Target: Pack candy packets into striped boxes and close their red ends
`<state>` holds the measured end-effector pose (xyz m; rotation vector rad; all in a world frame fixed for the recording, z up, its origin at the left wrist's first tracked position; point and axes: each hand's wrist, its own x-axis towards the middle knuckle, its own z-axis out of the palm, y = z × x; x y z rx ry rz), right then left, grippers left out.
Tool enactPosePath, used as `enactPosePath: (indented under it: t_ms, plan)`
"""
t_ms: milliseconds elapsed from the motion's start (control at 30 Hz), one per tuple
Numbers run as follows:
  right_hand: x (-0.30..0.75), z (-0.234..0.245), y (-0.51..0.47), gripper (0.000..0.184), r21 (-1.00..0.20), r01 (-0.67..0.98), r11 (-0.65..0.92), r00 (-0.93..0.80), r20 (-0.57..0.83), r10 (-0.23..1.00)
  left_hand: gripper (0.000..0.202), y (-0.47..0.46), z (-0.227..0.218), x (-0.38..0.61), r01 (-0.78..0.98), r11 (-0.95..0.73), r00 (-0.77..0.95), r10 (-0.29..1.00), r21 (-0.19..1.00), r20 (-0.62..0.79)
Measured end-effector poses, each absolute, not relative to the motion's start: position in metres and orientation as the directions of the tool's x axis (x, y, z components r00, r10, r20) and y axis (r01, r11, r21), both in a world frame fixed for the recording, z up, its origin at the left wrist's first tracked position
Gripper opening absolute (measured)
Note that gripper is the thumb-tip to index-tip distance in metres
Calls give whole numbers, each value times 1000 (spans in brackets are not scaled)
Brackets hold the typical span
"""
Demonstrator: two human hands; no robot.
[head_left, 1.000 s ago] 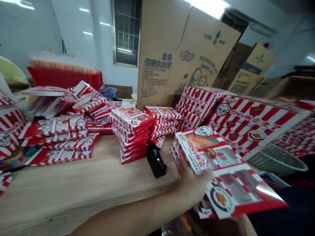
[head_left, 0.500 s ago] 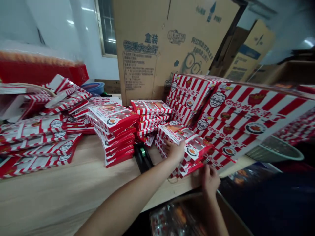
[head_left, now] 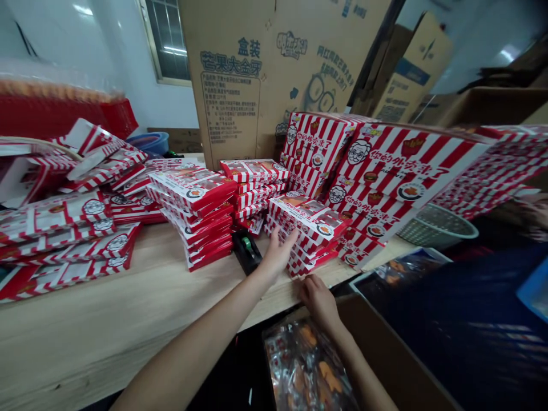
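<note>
A short stack of red-and-white striped snack boxes [head_left: 309, 216] with windowed tops stands near the table's front edge. My left hand [head_left: 278, 254] is at its near left side, thumb and fingers apart, holding nothing I can see. Below the stack's front corner, my right hand [head_left: 319, 299] is at the table edge with fingers curled in; its fingertips are hidden. A black tape dispenser [head_left: 247, 251] sits just left of my left hand. Beyond it rises a taller stack of the same boxes [head_left: 194, 214].
Larger striped cartons [head_left: 385, 171] are piled at the right, beside a green plastic basket [head_left: 436, 225]. Below the table edge, an open carton [head_left: 385, 342] holds clear-wrapped snacks [head_left: 306, 365]. Flat striped boxes [head_left: 64, 245] lie at left. A big cardboard box [head_left: 231, 114] stands behind.
My left hand has come off the top of the short stack to its near left side. My right hand has moved left along the table edge. The view has shifted slightly.
</note>
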<state>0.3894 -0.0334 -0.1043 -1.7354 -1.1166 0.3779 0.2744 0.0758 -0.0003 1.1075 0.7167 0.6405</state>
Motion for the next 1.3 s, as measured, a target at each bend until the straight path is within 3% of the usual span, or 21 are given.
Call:
enactPosePath:
  t_ms: [133,267,367,500,633,800,933,1000,1100,1200,1300]
  plan:
    - [383,-98,-49,30,-944,327,42,579,235,781,37,56,-18,208,-98,301,611,770,948,-182]
    - [367,-95,-43,37,-970,199,141,710,242,661,27,45,-53,175,-25,248,566,802,968,-191]
    - [356,-81,-27,36,-967,202,156,739,255,624,24,42,-77,184,67,164,579,797,984,-173]
    - [348,-62,-18,35,-956,274,101,751,278,599,31,34,-99,223,187,-27,635,766,982,-100]
    - [337,-87,-39,40,-964,266,-26,796,205,570,53,25,-111,252,220,-273,701,712,937,43]
    - [326,-136,-78,47,-975,175,-140,856,80,510,44,26,-120,266,302,-456,736,670,837,100]
    - [344,-125,-96,44,-975,131,-178,909,47,414,42,30,-119,273,343,-500,728,677,796,112]
    - [351,-113,-100,44,-973,121,-197,901,25,433,43,30,-116,269,321,-503,738,664,802,121]
    - [349,-106,-102,43,-979,59,-196,824,-63,564,33,22,-111,253,233,-486,788,602,842,130]
    - [334,-115,-103,35,-969,-228,-99,652,-227,724,27,3,-113,232,184,-417,824,559,890,92]
    - [321,-131,-104,33,-886,-461,-46,536,-319,781,26,-16,-129,214,248,-302,810,586,921,-26]
